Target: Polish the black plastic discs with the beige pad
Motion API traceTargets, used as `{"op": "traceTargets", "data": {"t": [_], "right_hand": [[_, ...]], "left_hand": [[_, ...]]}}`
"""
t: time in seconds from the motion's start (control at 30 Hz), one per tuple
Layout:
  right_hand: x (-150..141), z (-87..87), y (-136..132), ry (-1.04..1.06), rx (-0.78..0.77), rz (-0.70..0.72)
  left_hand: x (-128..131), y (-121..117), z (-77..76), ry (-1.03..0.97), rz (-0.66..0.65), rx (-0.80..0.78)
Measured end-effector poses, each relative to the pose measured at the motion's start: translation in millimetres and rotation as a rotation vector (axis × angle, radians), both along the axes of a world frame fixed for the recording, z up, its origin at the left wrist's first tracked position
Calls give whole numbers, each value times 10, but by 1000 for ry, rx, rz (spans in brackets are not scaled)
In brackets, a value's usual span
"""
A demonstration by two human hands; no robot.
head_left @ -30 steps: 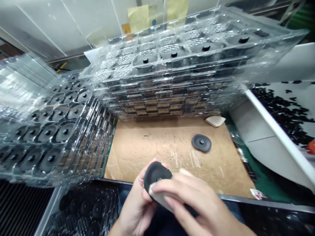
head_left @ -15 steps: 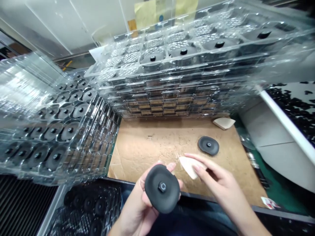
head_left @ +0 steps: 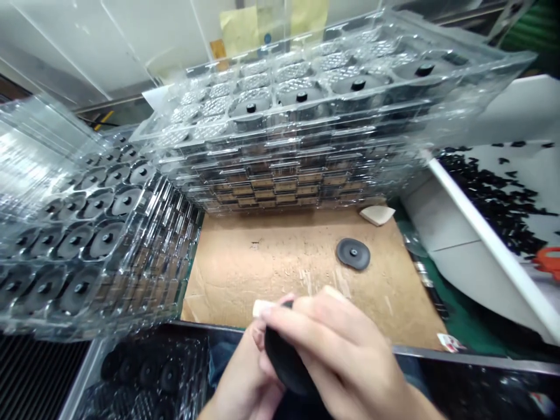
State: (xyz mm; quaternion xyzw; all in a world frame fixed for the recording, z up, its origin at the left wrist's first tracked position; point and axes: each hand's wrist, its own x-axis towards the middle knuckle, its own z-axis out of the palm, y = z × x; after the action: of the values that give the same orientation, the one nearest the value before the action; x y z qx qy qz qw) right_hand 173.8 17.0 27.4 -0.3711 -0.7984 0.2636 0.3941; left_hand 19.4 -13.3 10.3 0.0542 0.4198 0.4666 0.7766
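A black oval disc [head_left: 286, 363] is gripped by my left hand [head_left: 247, 373] near the front edge of the workspace, tilted so that its hub is hidden. Over it lies my right hand [head_left: 345, 344], closed around a white wedge-shaped sponge [head_left: 261, 308]; only one end of the sponge shows, at the disc's upper rim. My right fingers cover much of the disc. A second black oval disc [head_left: 353, 254], with a small raised hub, rests on the cardboard sheet [head_left: 245, 262]. Another cream wedge sponge [head_left: 377, 214] sits at the sheet's far right corner.
Stacked clear plastic trays [head_left: 280, 157] wall off the back, a few pockets holding black discs. More filled trays [head_left: 105, 239] are piled at left. On the right stands a white bin [head_left: 472, 216] with many small black parts [head_left: 494, 192] and an orange object [head_left: 549, 261].
My right hand has moved left with the sponge and come onto the disc in my left hand. The disc has tipped from facing the camera. The whole view has shifted slightly.
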Motion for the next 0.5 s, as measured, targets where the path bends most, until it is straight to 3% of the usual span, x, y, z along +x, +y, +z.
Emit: {"op": "traceTargets", "data": {"t": [0.13, 0.27, 0.4, 0.5], "right_hand": [[-102, 64, 72, -206, -39, -33], [-105, 55, 43, -8, 67, 40], [-48, 40, -12, -200, -95, -75], [-108, 49, -2, -138, 49, -57]], "left_hand": [[-42, -51, -85, 40, 23, -23], [-8, -23, -103, -27, -59, 138], [-26, 10, -73, 118, -13, 64], [-19, 18, -44, 76, -44, 85]]}}
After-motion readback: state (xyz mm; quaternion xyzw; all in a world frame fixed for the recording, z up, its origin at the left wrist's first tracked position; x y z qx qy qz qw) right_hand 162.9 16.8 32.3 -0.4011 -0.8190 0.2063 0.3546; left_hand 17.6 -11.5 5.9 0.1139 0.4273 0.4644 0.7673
